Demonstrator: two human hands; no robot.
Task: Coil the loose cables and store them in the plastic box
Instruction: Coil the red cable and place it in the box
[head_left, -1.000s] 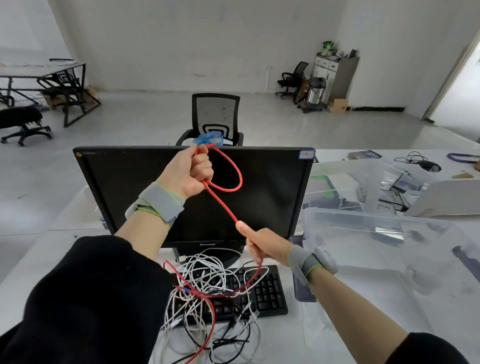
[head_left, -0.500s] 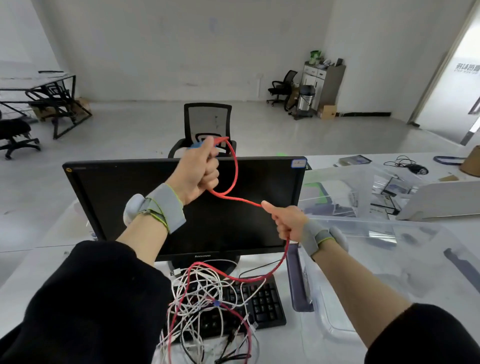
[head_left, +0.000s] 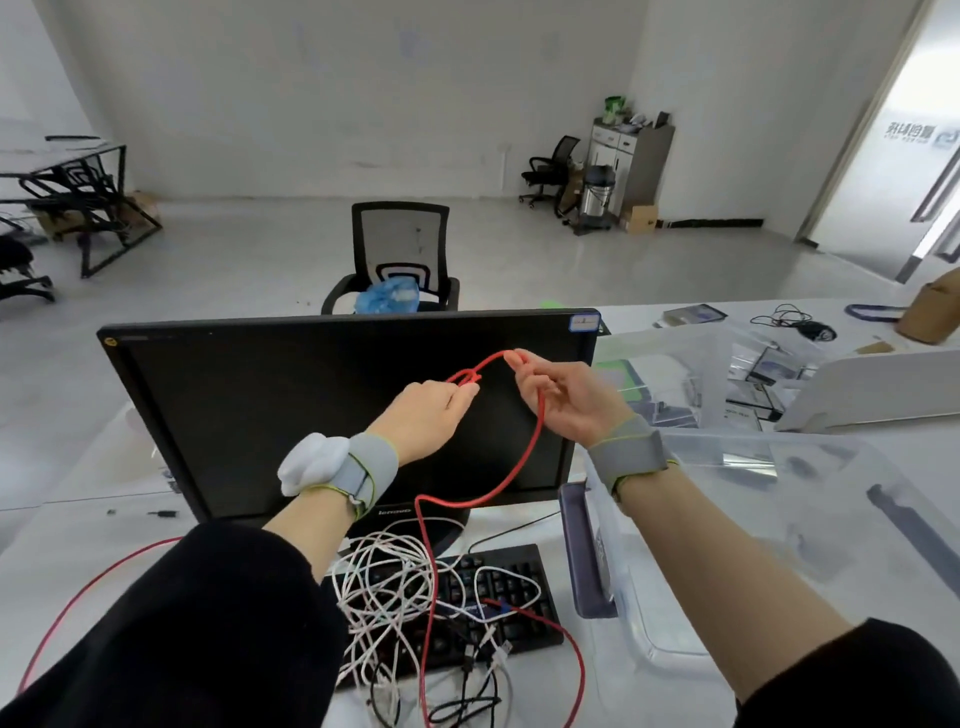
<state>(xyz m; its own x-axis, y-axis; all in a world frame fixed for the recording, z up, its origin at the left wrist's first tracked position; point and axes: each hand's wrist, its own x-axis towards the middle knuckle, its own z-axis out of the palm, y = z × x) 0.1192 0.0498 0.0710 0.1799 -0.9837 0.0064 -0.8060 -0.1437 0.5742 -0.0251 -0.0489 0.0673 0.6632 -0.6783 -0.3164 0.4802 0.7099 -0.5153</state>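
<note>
Beside clear plastic box (head_left: 810, 499), hands pinch red cable (head_left: 511, 467).

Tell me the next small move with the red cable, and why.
Probably the right hand should carry its strand over to the left hand and lay another loop there. The left hand pinches only a small loop of the red cable, and most of it still hangs down into the white cables on the keyboard, so nothing is ready for the plastic box.

Cluttered white desk (head_left: 78, 525) at my workstation

A monitor (head_left: 291, 415), black keyboard (head_left: 524, 631) under tangled white cables (head_left: 384, 582), and a clear plastic box (head_left: 810, 525) are sitting on it; a red cable (head_left: 83, 592) is trailing across its left side.
</note>
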